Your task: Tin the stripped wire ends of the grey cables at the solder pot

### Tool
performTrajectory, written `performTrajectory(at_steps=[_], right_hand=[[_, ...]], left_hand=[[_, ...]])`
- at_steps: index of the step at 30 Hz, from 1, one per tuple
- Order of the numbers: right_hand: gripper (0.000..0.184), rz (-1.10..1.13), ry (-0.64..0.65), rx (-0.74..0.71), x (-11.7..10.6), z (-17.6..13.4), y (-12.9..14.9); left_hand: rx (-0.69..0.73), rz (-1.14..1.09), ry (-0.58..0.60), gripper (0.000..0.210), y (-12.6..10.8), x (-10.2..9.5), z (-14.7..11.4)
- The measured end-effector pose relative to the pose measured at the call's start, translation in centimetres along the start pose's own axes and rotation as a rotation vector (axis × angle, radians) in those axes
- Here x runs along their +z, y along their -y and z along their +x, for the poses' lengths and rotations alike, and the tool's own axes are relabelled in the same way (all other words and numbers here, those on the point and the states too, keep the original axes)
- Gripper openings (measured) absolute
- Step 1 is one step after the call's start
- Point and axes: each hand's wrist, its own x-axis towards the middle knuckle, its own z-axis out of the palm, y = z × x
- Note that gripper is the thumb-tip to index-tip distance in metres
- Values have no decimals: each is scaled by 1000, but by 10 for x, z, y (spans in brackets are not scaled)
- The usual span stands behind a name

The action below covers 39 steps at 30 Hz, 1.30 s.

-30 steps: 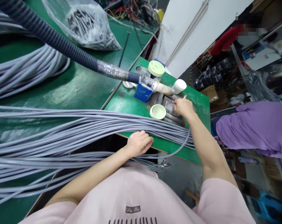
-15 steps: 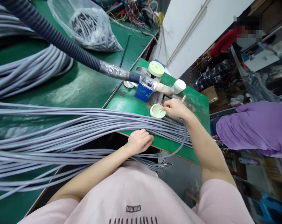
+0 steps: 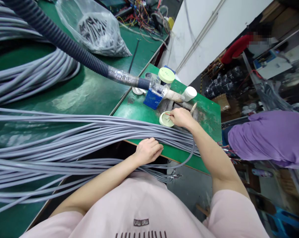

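Note:
My right hand is closed on the end of a grey cable, which loops down below the wrist. Thin stripped wires stick out from its fingertips over a small pale-green dish; whether they touch what is inside I cannot tell. Against the near side of a long bundle of grey cables rests my left hand, at the table's front edge. Its fingers are curled in, and whatever they may hold is hidden.
A ribbed dark hose reaches over the green table to a blue box. Behind stand a lidded tub and a white jar. A plastic bag of short grey pieces lies farther back. A person in purple is at right.
My right hand has moved slightly left and down, bringing the wire ends farther over the dish. The left hand stays in place.

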Motion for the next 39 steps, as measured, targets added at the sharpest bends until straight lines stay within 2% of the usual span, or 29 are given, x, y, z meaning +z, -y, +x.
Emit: performTrajectory(at_steps=[4, 8, 12, 20, 39], right_hand=[[34, 1, -87, -16, -9, -14, -17], [35, -50, -144, 137, -10, -20, -43], [33, -87, -113, 236, 3, -8, -57], [33, -88, -84, 243, 26, 18, -58], [33, -100, -23, 232, 29, 31, -51]], left_hand=[[-4, -6, 8, 12, 0, 0, 0], [-9, -6, 11, 13, 1, 1, 0], [-11, -5, -6, 13, 0, 1, 0], [1, 7, -17, 11, 0, -1, 1], [6, 10, -17, 12, 0, -2, 2]])
